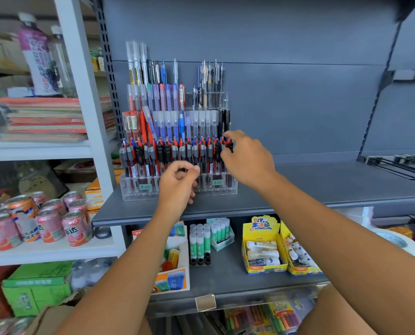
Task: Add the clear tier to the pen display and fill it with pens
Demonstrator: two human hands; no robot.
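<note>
A stepped clear acrylic pen display (134,189) stands on the grey shelf (322,184), its rows packed with pens. The front clear tier (225,187) holds a row of grey, black and red pens (153,155). My left hand (178,187) hovers in front of that tier with fingers curled, pinching what looks like a small dark pen end. At the tier's right end my right hand (247,158) has thumb and forefinger closed on the top of a pen.
Stacked notebooks (47,119) and a drink bottle (37,54) fill the white rack at left, with soda cans (39,221) below. Under the grey shelf are glue sticks (200,240) and yellow boxes (264,250). Wire hooks (399,165) jut out at right.
</note>
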